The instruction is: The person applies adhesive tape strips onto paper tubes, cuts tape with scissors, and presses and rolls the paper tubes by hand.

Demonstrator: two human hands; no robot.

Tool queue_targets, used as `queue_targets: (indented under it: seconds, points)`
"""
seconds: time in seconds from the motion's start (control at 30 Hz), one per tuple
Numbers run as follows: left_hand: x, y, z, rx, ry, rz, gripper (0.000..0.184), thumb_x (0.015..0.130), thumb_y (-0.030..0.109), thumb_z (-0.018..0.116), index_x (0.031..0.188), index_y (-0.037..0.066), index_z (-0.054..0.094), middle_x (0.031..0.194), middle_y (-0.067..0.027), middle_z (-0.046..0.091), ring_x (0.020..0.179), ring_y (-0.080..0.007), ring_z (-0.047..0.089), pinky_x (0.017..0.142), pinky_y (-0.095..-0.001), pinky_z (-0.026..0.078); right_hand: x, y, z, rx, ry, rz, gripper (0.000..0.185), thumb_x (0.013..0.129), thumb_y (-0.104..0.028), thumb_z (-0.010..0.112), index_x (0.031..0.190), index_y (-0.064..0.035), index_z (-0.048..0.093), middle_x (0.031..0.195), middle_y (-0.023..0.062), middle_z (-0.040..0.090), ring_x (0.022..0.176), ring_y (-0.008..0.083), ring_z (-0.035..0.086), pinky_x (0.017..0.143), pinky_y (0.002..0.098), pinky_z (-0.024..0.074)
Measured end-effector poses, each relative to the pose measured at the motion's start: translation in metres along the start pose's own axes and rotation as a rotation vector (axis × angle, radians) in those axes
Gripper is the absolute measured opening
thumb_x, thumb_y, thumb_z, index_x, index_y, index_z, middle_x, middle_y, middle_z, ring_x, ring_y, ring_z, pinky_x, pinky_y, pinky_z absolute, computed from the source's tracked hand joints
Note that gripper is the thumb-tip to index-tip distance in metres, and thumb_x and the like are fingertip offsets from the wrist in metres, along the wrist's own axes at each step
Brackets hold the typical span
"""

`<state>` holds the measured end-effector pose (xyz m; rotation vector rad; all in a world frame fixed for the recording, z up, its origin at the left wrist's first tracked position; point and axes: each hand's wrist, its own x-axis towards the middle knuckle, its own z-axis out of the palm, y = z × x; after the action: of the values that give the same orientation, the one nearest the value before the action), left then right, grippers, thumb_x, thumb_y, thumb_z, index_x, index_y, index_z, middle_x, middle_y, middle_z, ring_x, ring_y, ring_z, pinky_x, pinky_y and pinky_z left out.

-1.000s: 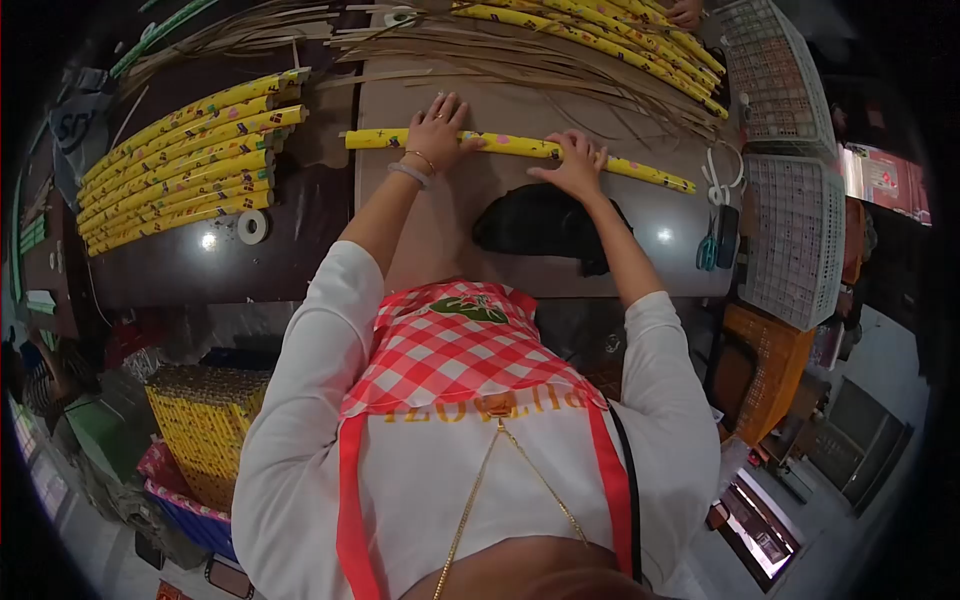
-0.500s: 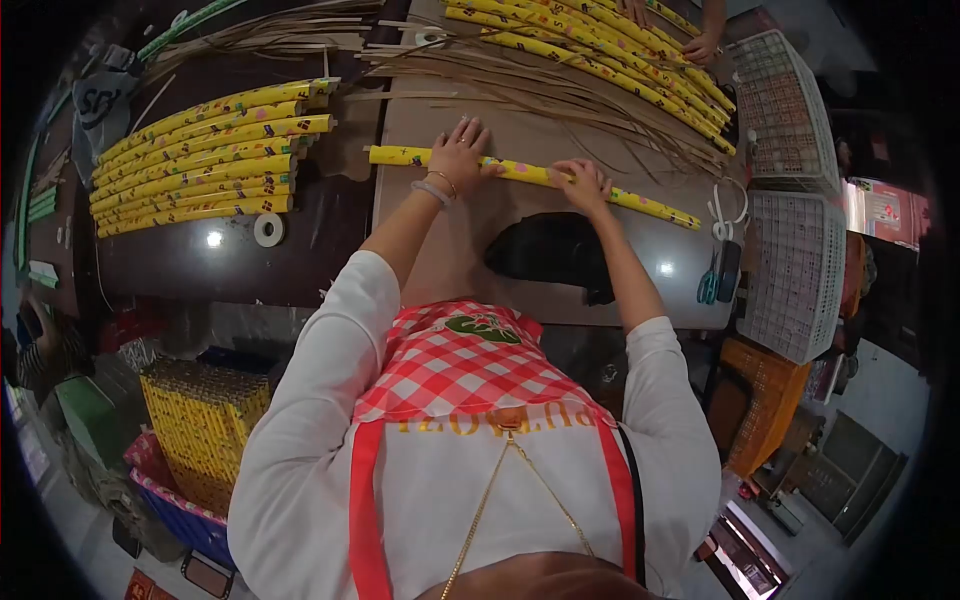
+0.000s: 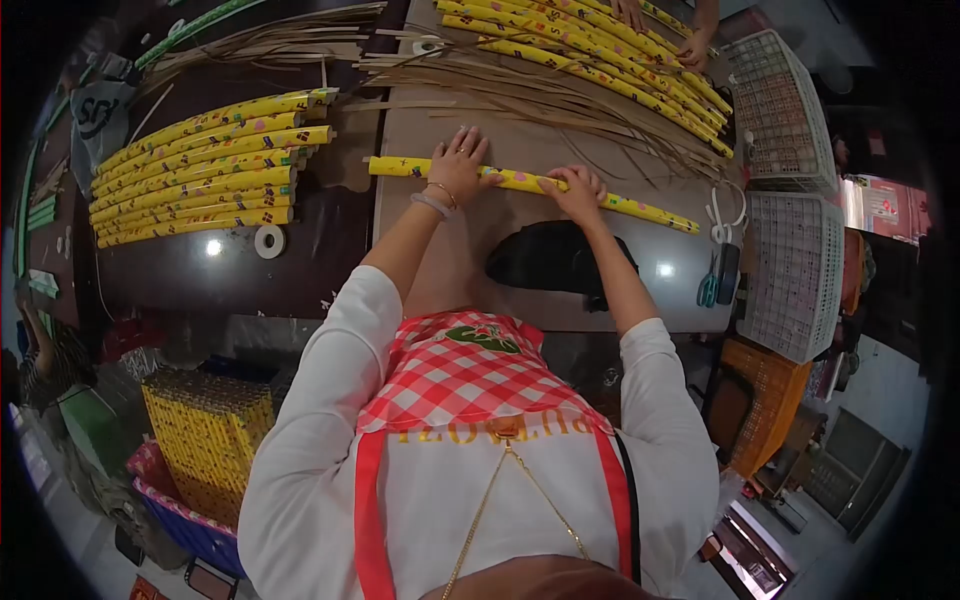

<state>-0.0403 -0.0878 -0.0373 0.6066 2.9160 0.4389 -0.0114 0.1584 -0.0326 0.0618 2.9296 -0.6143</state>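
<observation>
A long yellow printed roll [image 3: 520,181] lies on the table in front of me, sloping down to the right, with a bit of strip showing at its left end. My left hand [image 3: 460,172] rests on it left of the middle, fingers stretched away from me and thumb out to the side. Further right, my right hand [image 3: 577,194] has its fingers curled over the roll, thumb against it. A dark black bundle [image 3: 545,258] sits just below the right hand.
Finished-looking yellow rolls [image 3: 190,185] lie in a row at left beside a tape roll [image 3: 269,241]. Long thin brown strips [image 3: 560,95] cross the back. Another person's hand [image 3: 692,50] touches more rolls [image 3: 600,60]. Scissors [image 3: 709,288] and white baskets [image 3: 795,270] are at right.
Both hands stay on the roll. My right hand has shifted slightly left and its fingers look more curled; the roll has barely moved.
</observation>
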Motion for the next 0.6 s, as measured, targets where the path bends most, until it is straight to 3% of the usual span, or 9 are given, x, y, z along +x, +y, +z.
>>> queue_targets:
  seconds: [0.07,0.2,0.4,0.5,0.6]
  points:
    - [-0.001,-0.001,-0.001,0.013,-0.001,0.002,0.076,0.078,0.064,0.038,0.132,0.011,0.032,0.141,-0.008,0.022,0.13,-0.0231,0.019,0.1,-0.0445,0.023,-0.003,0.001,-0.004,-0.085,-0.01,-0.077,0.039,0.068,-0.051,0.063,0.099,-0.0263,0.061,0.11,0.0028,0.044,0.111,0.0219,0.034,0.092,0.041,0.0186]
    - [0.0,0.0,-0.005,-0.002,-0.027,-0.004,0.075,0.078,0.064,0.038,0.132,0.012,0.031,0.141,-0.0078,0.021,0.13,-0.0232,0.019,0.1,-0.0449,0.022,-0.007,0.006,-0.01,-0.172,-0.025,-0.206,0.038,0.068,-0.051,0.063,0.097,-0.0257,0.062,0.109,0.0027,0.045,0.111,0.0218,0.034,0.092,0.0406,0.0182]
    - [0.0,0.001,-0.005,0.009,-0.039,0.0,0.074,0.079,0.063,0.037,0.133,0.013,0.03,0.141,-0.0076,0.021,0.13,-0.0232,0.018,0.101,-0.0453,0.022,-0.002,-0.005,-0.014,-0.02,-0.082,0.044,0.047,0.062,-0.053,0.066,0.1,-0.0253,0.061,0.109,0.0027,0.044,0.113,0.0229,0.034,0.094,0.0413,0.0167]
    - [-0.001,0.0,-0.006,0.006,-0.038,-0.001,0.074,0.079,0.063,0.037,0.133,0.012,0.03,0.141,-0.008,0.021,0.13,-0.0233,0.018,0.101,-0.0455,0.022,-0.007,0.0,-0.016,-0.095,-0.114,-0.079,0.045,0.064,-0.053,0.064,0.099,-0.0252,0.062,0.111,0.0015,0.044,0.114,0.0236,0.034,0.094,0.0422,0.0187]
    - [0.002,0.0,-0.007,-0.004,-0.05,0.001,0.075,0.079,0.063,0.036,0.133,0.012,0.03,0.141,-0.0083,0.02,0.13,-0.0234,0.018,0.101,-0.0458,0.022,-0.004,0.013,-0.012,-0.074,0.001,-0.23,0.039,0.07,-0.051,0.061,0.098,-0.0241,0.062,0.105,0.0032,0.047,0.114,0.0243,0.034,0.094,0.0444,0.0182]
